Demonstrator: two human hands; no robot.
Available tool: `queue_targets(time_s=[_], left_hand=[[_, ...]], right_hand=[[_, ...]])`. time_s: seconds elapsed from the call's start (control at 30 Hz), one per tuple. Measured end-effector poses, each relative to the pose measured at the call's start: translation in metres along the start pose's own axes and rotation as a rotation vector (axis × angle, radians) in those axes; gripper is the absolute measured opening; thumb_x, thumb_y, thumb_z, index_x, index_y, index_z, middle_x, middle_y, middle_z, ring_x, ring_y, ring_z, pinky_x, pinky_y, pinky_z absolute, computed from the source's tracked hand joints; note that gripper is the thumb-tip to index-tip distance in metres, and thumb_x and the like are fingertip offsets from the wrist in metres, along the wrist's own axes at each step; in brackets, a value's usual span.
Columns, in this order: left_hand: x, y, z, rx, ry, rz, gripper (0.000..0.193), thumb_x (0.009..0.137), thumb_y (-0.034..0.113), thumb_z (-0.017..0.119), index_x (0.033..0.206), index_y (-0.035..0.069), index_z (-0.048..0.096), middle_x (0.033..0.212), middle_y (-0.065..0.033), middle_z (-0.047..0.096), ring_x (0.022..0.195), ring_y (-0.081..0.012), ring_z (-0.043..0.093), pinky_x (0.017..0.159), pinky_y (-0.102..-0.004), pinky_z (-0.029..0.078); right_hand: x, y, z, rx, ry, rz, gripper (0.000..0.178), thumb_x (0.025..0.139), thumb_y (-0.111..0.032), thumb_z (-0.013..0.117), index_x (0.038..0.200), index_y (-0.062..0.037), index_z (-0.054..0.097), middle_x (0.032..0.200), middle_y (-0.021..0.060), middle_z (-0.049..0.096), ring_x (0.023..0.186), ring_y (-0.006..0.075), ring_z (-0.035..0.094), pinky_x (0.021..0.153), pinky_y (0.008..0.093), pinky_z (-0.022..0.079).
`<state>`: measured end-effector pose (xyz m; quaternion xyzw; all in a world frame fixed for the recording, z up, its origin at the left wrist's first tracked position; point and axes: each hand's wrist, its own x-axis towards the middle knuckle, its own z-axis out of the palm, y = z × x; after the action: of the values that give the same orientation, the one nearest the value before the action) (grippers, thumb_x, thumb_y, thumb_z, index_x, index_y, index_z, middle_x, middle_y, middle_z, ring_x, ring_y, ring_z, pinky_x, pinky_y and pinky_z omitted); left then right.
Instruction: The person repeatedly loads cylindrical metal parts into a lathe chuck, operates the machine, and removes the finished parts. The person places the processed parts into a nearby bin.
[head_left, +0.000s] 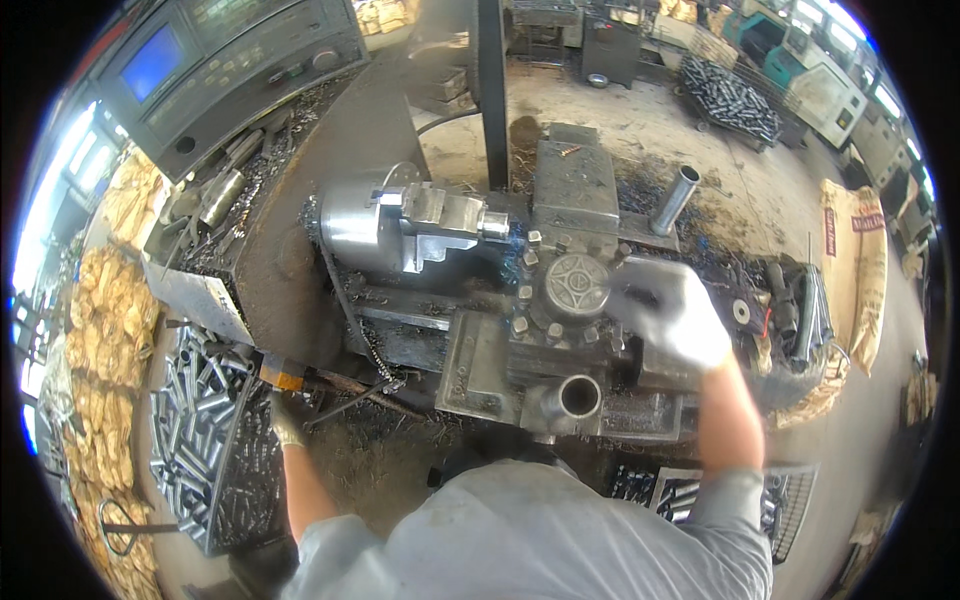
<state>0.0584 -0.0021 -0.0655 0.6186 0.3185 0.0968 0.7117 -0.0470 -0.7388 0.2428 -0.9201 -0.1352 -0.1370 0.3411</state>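
Note:
My right hand, in a white glove, is at the right side of the lathe's square tool post and smeared by motion. Its fingers are too blurred to show whether they hold anything. Low on the left, my gloved left hand is beside an orange-yellow block under the machine's panel; its fingers do not show clearly. Left of the tool post, a shiny three-jaw chuck has a short metal piece at its jaws. Toward me, an open metal tube stands on the carriage.
A bin of cut metal tubes stands at the left, and a wire basket of parts sits at the lower right. Behind the tool post rises an upright tube. The control panel overhangs the upper left. Metal shavings litter the machine.

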Motion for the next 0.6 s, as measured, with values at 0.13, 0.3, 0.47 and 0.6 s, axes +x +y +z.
queue_targets(time_s=[0.13, 0.3, 0.47, 0.6], left_hand=[[-0.064, -0.025, 0.059, 0.120, 0.020, 0.226, 0.041, 0.105, 0.043, 0.065, 0.118, 0.005, 0.071, 0.098, -0.0052, 0.071, 0.082, -0.0189, 0.064, 0.074, -0.0360, 0.054], [-0.172, -0.050, 0.162, 0.482, -0.194, 0.715, 0.022, 0.103, 0.022, 0.070, 0.118, 0.006, 0.070, 0.088, -0.0042, 0.070, 0.079, -0.0105, 0.063, 0.074, -0.0334, 0.055], [-0.212, 0.028, 0.185, 0.603, -0.236, 0.697, 0.028, 0.094, 0.011, 0.074, 0.121, 0.007, 0.069, 0.103, -0.0154, 0.075, 0.083, -0.0271, 0.075, 0.076, -0.0417, 0.060], [-0.186, 0.131, 0.246, 0.797, -0.309, 1.155, 0.062, 0.082, 0.016, 0.085, 0.138, 0.002, 0.059, 0.133, -0.0242, 0.066, 0.124, -0.0454, 0.064, 0.106, -0.0547, 0.053]], right_hand=[[0.148, 0.046, 0.035, 0.164, -0.500, -0.224, 0.041, 0.095, -0.033, 0.077, 0.129, -0.0107, 0.075, 0.113, 0.0118, 0.079, 0.102, 0.0255, 0.076, 0.086, 0.0410, 0.062], [0.222, 0.065, 0.117, 0.534, -1.078, 0.354, 0.052, 0.100, -0.030, 0.075, 0.142, -0.0004, 0.064, 0.131, 0.0136, 0.074, 0.110, 0.0221, 0.074, 0.094, 0.0443, 0.061], [0.196, 0.169, 0.066, 1.029, -0.488, 0.203, 0.045, 0.108, -0.025, 0.063, 0.143, 0.0028, 0.058, 0.135, 0.0230, 0.069, 0.121, 0.0358, 0.071, 0.103, 0.0510, 0.061], [0.195, 0.244, 0.022, -0.215, -0.080, 0.459, 0.032, 0.104, -0.027, 0.061, 0.125, -0.0044, 0.071, 0.115, 0.0224, 0.075, 0.107, 0.0391, 0.073, 0.093, 0.0532, 0.061]])
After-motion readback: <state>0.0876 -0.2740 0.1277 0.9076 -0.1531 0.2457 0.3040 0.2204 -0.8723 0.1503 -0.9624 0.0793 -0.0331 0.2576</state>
